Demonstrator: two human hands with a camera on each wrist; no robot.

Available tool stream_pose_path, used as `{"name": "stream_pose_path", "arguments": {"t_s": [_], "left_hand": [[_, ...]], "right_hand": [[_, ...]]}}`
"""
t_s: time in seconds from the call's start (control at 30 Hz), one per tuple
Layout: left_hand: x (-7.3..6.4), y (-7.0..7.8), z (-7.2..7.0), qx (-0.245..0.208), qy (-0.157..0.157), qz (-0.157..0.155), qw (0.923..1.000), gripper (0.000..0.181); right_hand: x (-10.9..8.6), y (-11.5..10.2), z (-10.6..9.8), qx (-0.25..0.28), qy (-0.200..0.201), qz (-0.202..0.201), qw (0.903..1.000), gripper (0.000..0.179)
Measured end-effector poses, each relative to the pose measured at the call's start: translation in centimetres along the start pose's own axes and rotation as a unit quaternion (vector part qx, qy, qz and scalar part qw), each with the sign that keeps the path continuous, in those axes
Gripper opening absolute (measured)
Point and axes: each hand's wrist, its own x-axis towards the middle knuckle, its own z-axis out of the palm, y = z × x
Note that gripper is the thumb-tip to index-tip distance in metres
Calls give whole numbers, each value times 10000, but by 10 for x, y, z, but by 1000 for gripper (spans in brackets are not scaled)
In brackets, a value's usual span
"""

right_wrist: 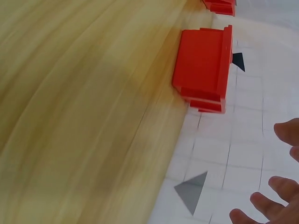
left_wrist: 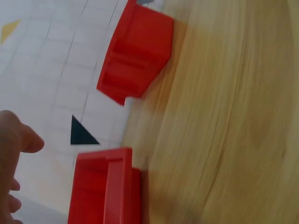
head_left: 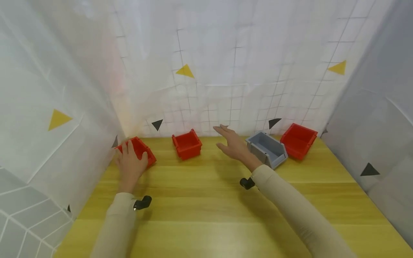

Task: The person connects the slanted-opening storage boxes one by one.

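Note:
At the far left of the table, my left hand (head_left: 130,163) hovers over a red bin (head_left: 149,153), its thumb and fingers spread. In the left wrist view that bin (left_wrist: 126,186) appears apart from the thumb (left_wrist: 28,140). A second red bin (head_left: 188,145) sits left of centre by the back wall, between the hands. My right hand (head_left: 235,145) is raised above the table with its fingers extended, holding nothing. The grey bin (head_left: 267,148) stands just right of it, partly behind the wrist.
Another red bin (head_left: 298,141) stands tilted toward the back right, beside the grey one. White sheeting (head_left: 209,53) with grid lines and triangles hangs behind and on both sides. The wooden table (head_left: 200,200) runs beneath both forearms. Each wrist carries a small black camera (head_left: 247,183).

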Motion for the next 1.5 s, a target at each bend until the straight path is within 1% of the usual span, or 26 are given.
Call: {"name": "stream_pose_path", "arguments": {"t_s": [0.1,0.2,0.27,0.33,0.43,0.5,0.57,0.67,0.77,0.87,0.97,1.03,1.17,1.23,1.33,1.4,1.43,1.5], "left_hand": [[7,-10,-1,-24,-99,-120,9999,75],[13,-19,0,56,-151,-97,9998,71],[18,-28,0,118,-137,-44,9998,69],[23,-38,0,47,-103,-122,9999,69],[26,-53,0,-456,-145,-453,9978,71],[25,-60,1,-864,-164,-721,9935,73],[25,-65,1,-1162,-214,-880,9891,73],[26,-69,0,-1369,-401,-974,9850,69],[27,-71,-2,-1418,-736,-1046,9816,61],[28,-72,-5,-1275,-1013,-939,9822,55],[29,-73,-6,-1080,-1106,-738,9852,53],[29,-74,-6,-1146,-1076,-702,9851,52],[26,-78,-6,-1379,-964,-722,9831,49],[25,-80,-6,-1434,-891,-692,9832,46],[24,-82,-6,-1329,-746,-572,9867,42],[23,-81,-6,-1275,-670,-516,9882,40],[23,-80,-6,-1246,-624,-489,9890,39],[21,-76,-4,-1253,-591,-470,9892,37]], "right_hand": [[11,-4,5,-43,-183,-25,9998,62],[19,-8,10,-71,-336,-46,9994,57],[25,-11,15,-46,-415,-31,9991,56],[30,-13,23,30,-448,25,9990,54],[36,-14,41,101,-549,162,9983,51],[40,-13,54,152,-603,288,9976,50],[43,-13,65,223,-646,398,9969,50],[49,-15,75,359,-648,473,9961,47],[51,-16,82,452,-779,535,9945,44],[49,-17,85,513,-934,732,9916,39],[46,-17,85,472,-912,990,9898,32],[46,-17,84,340,-827,1101,9899,28],[45,-18,83,300,-703,1537,9852,27],[45,-19,82,460,-629,1840,9798,23],[46,-21,79,869,-440,2244,9696,16],[46,-21,76,1075,-316,2351,9655,13],[45,-21,74,1112,-280,2345,9653,13],[43,-18,68,1017,-245,2177,9704,13]]}}
